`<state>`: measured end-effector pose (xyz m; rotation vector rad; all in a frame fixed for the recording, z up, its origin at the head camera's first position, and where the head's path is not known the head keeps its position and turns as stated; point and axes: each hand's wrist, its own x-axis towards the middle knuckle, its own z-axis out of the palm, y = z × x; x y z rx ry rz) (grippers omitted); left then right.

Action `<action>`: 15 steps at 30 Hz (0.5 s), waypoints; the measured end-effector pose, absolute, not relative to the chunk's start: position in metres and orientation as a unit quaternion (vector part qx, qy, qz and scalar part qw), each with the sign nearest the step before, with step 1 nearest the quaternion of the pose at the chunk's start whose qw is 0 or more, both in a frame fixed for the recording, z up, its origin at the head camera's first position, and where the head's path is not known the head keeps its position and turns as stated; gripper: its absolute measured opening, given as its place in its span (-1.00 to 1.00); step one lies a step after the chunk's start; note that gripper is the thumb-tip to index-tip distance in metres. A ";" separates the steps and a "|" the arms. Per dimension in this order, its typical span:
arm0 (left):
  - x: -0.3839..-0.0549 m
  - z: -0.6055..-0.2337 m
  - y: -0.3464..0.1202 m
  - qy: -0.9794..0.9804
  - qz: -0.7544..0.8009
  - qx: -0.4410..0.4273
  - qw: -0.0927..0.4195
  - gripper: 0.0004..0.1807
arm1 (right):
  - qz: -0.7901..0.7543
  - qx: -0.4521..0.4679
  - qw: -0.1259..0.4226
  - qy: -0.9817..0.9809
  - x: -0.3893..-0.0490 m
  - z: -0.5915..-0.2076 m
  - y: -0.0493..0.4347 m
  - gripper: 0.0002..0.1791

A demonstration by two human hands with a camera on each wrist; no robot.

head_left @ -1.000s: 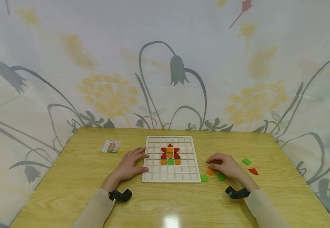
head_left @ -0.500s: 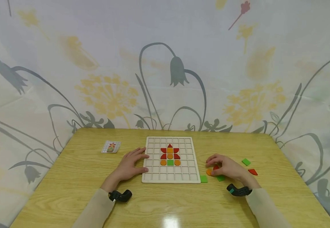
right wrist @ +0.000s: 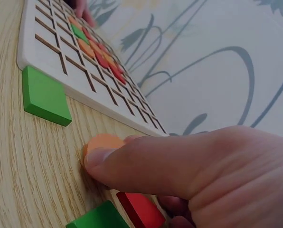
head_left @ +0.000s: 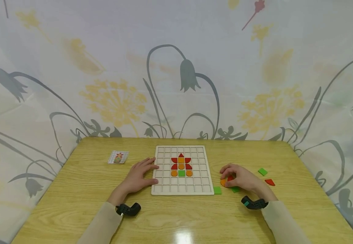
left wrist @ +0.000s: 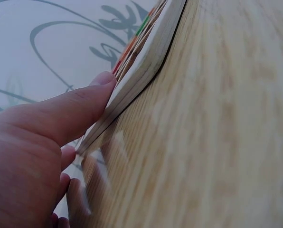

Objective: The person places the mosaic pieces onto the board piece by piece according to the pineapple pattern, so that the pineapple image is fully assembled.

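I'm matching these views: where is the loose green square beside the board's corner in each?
Head: green square right of centre, below mid-height, at the near right corner of the board.
Left wrist: not in it.
Right wrist: left side, just above mid-height.
Shared landmark: the board.

The pale gridded board (head_left: 181, 181) is lying flat on the desk (head_left: 155, 218), bearing red, orange and green tiles (head_left: 181, 173), its left edge meeting the left grip (head_left: 138, 176). The right grip (head_left: 238, 177) is pinching an orange disc (right wrist: 106, 141) (partly covered) near a red piece (right wrist: 140, 209).
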<state>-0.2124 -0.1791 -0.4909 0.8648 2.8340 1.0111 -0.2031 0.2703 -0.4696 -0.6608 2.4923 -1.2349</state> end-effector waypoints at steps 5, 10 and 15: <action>-0.212 -0.492 -0.179 0.904 0.325 0.276 0.003 -0.44 | -0.430 -0.185 0.123 0.875 -0.202 -0.470 0.268 -0.87; -0.213 -0.493 -0.179 0.905 0.322 0.277 0.003 -0.43 | -0.437 -0.126 0.088 0.886 -0.202 -0.470 0.268 -0.88; -0.212 -0.492 -0.178 0.906 0.324 0.274 0.006 -0.43 | -0.436 -0.125 0.036 0.890 -0.202 -0.470 0.266 -0.86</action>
